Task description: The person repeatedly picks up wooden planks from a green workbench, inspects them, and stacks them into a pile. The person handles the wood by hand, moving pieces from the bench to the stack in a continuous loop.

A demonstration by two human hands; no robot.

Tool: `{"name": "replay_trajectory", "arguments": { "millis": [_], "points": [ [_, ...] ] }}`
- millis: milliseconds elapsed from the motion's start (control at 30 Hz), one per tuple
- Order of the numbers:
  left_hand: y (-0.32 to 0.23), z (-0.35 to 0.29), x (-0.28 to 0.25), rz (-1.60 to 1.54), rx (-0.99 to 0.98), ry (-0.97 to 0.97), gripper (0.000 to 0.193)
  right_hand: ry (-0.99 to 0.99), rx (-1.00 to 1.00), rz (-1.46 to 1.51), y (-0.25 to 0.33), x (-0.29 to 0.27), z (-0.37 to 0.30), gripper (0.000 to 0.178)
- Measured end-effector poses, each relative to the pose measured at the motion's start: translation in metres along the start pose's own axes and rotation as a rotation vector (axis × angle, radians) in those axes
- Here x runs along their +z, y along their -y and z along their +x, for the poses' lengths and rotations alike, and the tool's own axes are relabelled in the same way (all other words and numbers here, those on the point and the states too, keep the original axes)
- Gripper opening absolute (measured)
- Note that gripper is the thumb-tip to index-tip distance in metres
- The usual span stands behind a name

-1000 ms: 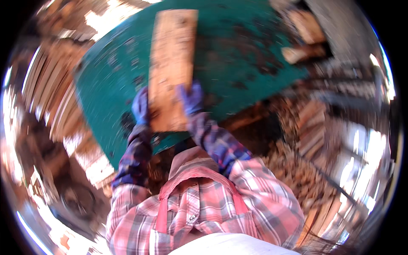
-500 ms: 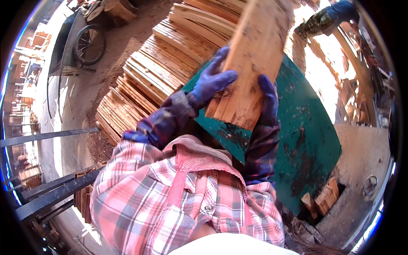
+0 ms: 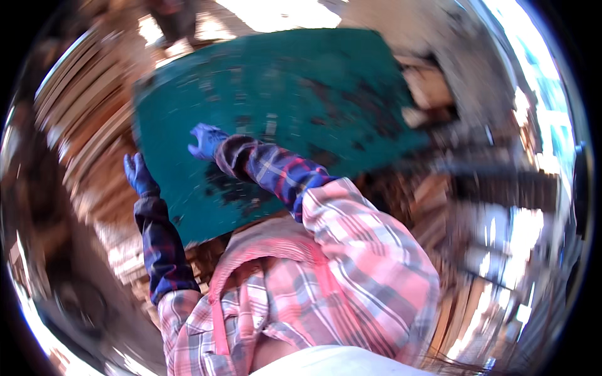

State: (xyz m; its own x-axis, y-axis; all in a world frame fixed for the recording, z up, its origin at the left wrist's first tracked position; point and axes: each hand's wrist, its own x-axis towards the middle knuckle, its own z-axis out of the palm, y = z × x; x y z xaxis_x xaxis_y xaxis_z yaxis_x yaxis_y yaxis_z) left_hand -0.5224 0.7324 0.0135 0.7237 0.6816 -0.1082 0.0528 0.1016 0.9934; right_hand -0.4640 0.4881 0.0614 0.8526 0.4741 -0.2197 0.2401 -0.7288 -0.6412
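Observation:
A blue-purple glove covers my left hand (image 3: 140, 176), which is over the left edge of a green tabletop (image 3: 276, 69). Its fingers are apart, with nothing between them. Beside it, my right hand (image 3: 207, 141) in a matching glove hovers above the green surface, fingers loosely spread and holding nothing. Dark blotches and small chips mark the tabletop. A stack of wooden boards (image 3: 84, 100) stands just left of the tabletop, blurred by motion.
Short wood pieces (image 3: 429, 88) lie at the tabletop's right end. More timber (image 3: 461, 313) shows at the lower right, smeared by motion. Beyond the far left corner, a dark blurred shape (image 3: 175, 19) cannot be made out.
Both hands have let go of the wooden board, and it is no longer between them. My view has turned right, so the tabletop now lies in front and the stack farther left.

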Motion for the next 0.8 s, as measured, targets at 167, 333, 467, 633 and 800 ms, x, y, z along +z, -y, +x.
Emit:
{"name": "replay_trajectory", "arguments": {
  "millis": [167, 333, 467, 633, 800],
  "points": [
    [-0.013, -0.088, 0.192, 0.03, -0.062, 0.662, 0.054, -0.562, 0.127, -0.28, -0.262, -0.062, -0.161, 0.071],
    [-0.006, -0.221, 0.387, 0.063, -0.151, 1.149, 0.064, -1.122, 0.882, 0.483, -0.459, -0.17, -0.308, 0.067],
    [0.013, -0.279, 0.536, 0.317, -0.026, 1.391, 0.075, -1.5, 0.646, 1.207, -0.561, -0.287, -0.33, 0.064],
    [0.064, -0.317, 0.752, 0.337, -0.24, 1.497, 0.072, -1.596, 0.441, 1.721, -0.661, -0.373, -0.33, 0.058],
    [0.072, -0.338, 0.866, 0.106, -0.482, 1.216, 0.06, -1.524, 0.377, 1.365, -0.667, -0.404, -0.308, 0.047]
  ]
}}
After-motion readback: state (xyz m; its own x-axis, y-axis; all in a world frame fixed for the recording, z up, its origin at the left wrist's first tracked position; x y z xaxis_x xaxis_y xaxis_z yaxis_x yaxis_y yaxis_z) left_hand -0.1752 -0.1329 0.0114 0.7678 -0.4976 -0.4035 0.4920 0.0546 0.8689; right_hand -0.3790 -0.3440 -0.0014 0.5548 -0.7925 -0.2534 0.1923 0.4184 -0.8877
